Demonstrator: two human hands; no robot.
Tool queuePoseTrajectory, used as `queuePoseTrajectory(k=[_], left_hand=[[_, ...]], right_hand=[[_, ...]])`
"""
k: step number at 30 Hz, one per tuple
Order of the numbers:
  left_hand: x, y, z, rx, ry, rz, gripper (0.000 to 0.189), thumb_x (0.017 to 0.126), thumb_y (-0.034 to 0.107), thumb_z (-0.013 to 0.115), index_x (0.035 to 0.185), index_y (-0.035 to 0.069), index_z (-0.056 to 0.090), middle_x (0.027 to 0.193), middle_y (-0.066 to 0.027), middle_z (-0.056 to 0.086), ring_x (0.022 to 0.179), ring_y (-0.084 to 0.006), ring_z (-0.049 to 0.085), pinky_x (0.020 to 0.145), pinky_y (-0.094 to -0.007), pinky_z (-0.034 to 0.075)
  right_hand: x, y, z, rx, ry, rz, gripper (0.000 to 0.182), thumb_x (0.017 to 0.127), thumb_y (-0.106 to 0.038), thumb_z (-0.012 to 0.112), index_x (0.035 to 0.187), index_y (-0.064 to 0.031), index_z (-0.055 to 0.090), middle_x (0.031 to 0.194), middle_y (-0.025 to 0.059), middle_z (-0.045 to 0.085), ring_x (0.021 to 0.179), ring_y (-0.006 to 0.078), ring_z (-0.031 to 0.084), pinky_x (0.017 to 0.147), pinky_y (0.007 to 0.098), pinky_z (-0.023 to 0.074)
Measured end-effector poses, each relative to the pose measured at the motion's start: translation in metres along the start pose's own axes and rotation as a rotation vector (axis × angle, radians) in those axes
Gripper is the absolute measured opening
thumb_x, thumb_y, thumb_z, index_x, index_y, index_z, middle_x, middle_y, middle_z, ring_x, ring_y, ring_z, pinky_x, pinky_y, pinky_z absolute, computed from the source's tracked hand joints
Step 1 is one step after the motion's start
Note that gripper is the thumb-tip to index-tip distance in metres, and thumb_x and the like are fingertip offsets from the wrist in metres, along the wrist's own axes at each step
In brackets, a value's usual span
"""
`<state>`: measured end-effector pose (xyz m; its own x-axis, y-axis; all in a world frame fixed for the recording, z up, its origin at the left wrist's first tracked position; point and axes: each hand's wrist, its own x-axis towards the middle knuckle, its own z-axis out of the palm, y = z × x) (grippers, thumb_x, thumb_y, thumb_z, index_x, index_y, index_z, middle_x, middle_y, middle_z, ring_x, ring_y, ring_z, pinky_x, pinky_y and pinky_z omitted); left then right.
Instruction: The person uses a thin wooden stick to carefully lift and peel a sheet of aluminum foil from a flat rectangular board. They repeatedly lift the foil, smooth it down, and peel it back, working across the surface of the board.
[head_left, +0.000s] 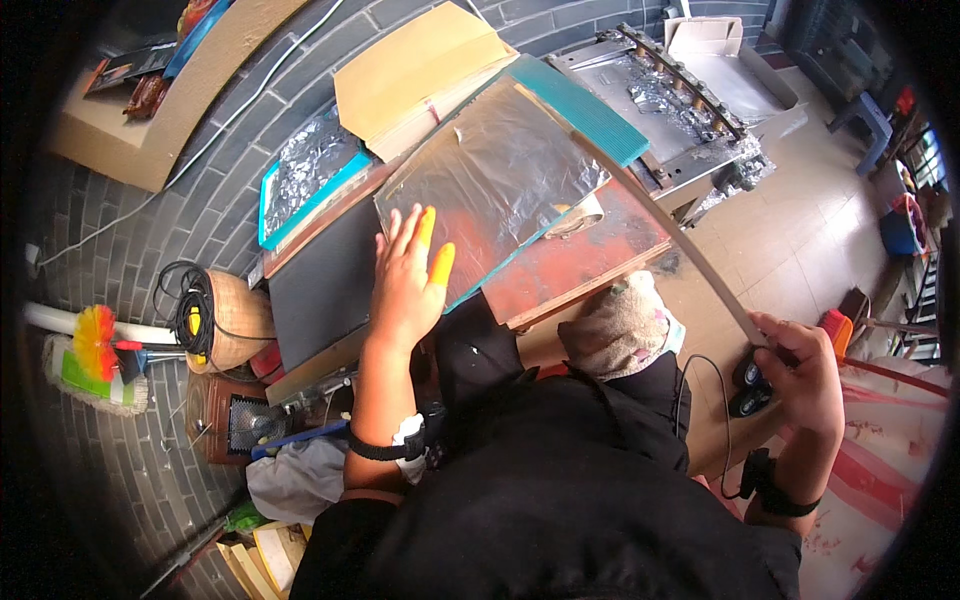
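My left hand (409, 274) lies palm down with its fingers apart at the left edge of a thin, wrinkled, see-through sheet (487, 172). Yellow covers sit on its thumb and index finger. My right hand (799, 367) grips the near end of a long thin strip (686, 244), which reaches up to the sheet's right side. Under the sheet is a teal ribbed board (581, 112), resting on a worn red board (577, 255). A round piece (577, 217), perhaps a roll, is partly hidden by the sheet's corner. What the strip is made of, I cannot tell.
A teal tray (311, 176) of crumpled foil and an open cardboard folder (420, 75) stand beyond the sheet. At the right back is a metal rack (675, 97) with foil scraps. A cloth (626, 326) lies over my knee; a coiled black cable (195, 311) hangs at a wooden container, left.
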<state>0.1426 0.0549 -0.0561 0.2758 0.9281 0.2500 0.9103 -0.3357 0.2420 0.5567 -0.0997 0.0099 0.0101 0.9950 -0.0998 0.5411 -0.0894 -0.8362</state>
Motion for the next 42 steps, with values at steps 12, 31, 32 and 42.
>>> queuePoseTrajectory(k=[12,31,32,42], left_hand=[[0.000,-0.018,-0.001,0.052,-0.008,-0.071,0.057,0.096,0.039,0.048,0.139,0.003,0.043,0.146,-0.0188,0.039,0.139,-0.0376,0.028,0.115,-0.0502,0.018],[0.008,0.041,0.017,0.098,-0.069,0.005,0.069,0.095,0.047,0.047,0.144,0.001,0.034,0.153,-0.0190,0.027,0.141,-0.0414,0.021,0.115,-0.0535,0.015],[0.010,0.043,0.015,0.090,-0.071,0.006,0.069,0.095,0.048,0.047,0.143,0.001,0.034,0.152,-0.0191,0.027,0.141,-0.0414,0.021,0.115,-0.0535,0.016],[0.008,0.042,0.012,0.020,-0.032,0.022,0.070,0.094,0.048,0.048,0.141,-0.002,0.037,0.149,-0.0225,0.032,0.141,-0.0405,0.023,0.115,-0.0535,0.014]], right_hand=[[0.015,-0.023,0.019,-0.098,-0.080,0.074,0.037,0.077,0.009,0.060,0.114,0.0043,0.063,0.073,0.0100,0.057,0.065,0.0106,0.052,0.059,0.0260,0.0441],[0.099,-0.075,0.068,-0.206,-0.166,-0.294,0.027,0.083,-0.003,0.057,0.109,0.0019,0.062,0.068,0.0264,0.053,0.057,0.0361,0.053,0.057,0.0389,0.0448],[0.105,-0.074,0.072,-0.211,-0.178,-0.314,0.027,0.083,-0.003,0.056,0.109,0.0021,0.062,0.069,0.0266,0.053,0.058,0.0366,0.054,0.057,0.0392,0.0451],[0.120,-0.079,0.083,-0.208,-0.156,-0.342,0.027,0.082,-0.002,0.057,0.109,0.0014,0.063,0.069,0.0262,0.055,0.058,0.0364,0.056,0.056,0.0381,0.0453]])
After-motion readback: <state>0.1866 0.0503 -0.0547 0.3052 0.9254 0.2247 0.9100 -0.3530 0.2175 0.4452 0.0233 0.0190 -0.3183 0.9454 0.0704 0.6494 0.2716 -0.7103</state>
